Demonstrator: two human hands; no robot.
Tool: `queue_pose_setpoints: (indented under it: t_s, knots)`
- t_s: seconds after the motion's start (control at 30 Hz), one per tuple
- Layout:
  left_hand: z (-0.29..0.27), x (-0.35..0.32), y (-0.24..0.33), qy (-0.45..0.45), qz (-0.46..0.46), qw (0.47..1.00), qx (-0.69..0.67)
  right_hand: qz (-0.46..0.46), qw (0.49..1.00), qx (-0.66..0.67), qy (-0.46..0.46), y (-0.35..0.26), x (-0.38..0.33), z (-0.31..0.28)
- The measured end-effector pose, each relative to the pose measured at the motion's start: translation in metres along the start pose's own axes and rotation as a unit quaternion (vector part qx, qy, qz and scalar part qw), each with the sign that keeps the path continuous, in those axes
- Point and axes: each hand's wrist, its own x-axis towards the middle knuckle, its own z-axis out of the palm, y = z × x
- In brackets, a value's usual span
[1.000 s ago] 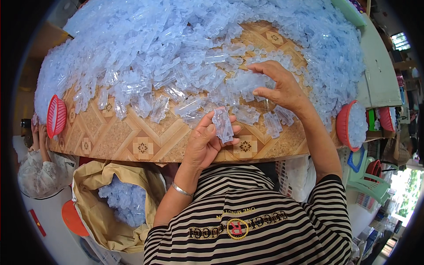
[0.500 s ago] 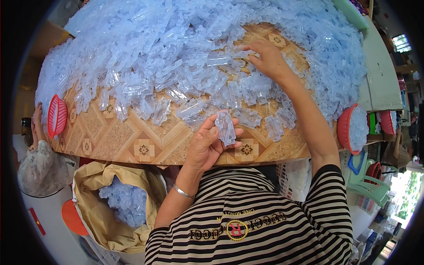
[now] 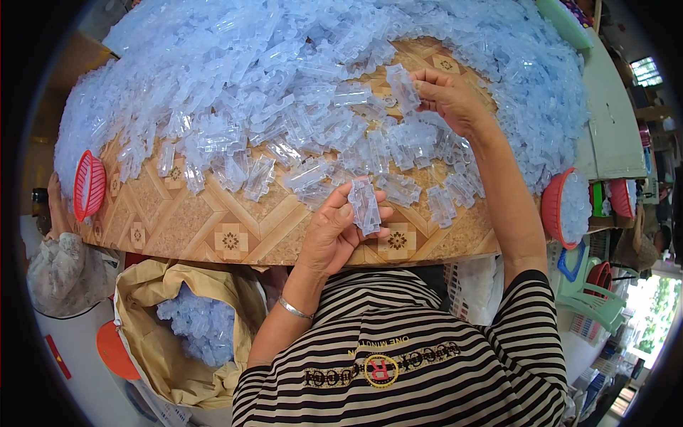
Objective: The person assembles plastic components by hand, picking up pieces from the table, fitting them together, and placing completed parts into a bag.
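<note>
The right hand (image 3: 452, 99) now pinches a clear plastic piece (image 3: 403, 88), raised above the patterned bench (image 3: 274, 228) near the heap (image 3: 235, 85); the left hand (image 3: 332, 235) still grips another piece (image 3: 365, 206), so both are loaded.

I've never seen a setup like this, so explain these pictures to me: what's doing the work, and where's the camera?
There's no machine here, just a person's two bare hands. The wide, curved view comes from a camera worn on the head, looking down, so picture left is the person's left.

A big heap of clear plastic pieces covers much of the patterned table. The left hand, near the table's front edge, holds a clear part; whether several are stacked there, I can't tell. The right hand, farther forward, pinches another piece. An open brown bag below the table edge holds more pieces.
</note>
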Motion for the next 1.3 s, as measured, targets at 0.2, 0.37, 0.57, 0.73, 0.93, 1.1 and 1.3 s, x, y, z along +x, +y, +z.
queue_pose_setpoints:
  t_s: [0.2, 0.37, 0.57, 0.73, 0.93, 1.1, 1.3]
  knots:
    - [0.001, -0.001, -0.001, -0.002, 0.006, 1.000, 0.005, 0.062, 0.984, 0.156, -0.065, 0.002, -0.032, 0.007]
    - [-0.001, -0.002, -0.001, -0.003, 0.012, 1.000, 0.013, 0.093, 0.968, 0.224, -0.068, 0.001, -0.060, 0.016]
    - [-0.001, -0.002, -0.002, 0.007, 0.017, 1.000, 0.012, 0.102, 0.959, 0.254, -0.069, 0.010, -0.090, 0.028]
    - [0.006, -0.001, -0.003, 0.012, 0.003, 1.000, 0.020, 0.141, 0.932, 0.327, -0.075, 0.029, -0.123, 0.059]
    - [0.013, -0.005, -0.006, 0.027, -0.005, 0.999, 0.040, 0.116, 0.922, 0.361, -0.079, 0.035, -0.137, 0.078]
    - [0.018, -0.006, -0.008, 0.030, -0.004, 0.999, 0.033, 0.007, 0.997, 0.065, 0.030, 0.023, -0.145, 0.082]
    - [0.016, -0.006, -0.009, 0.021, -0.013, 1.000, 0.019, -0.035, 0.989, -0.102, -0.099, 0.003, -0.152, 0.068]
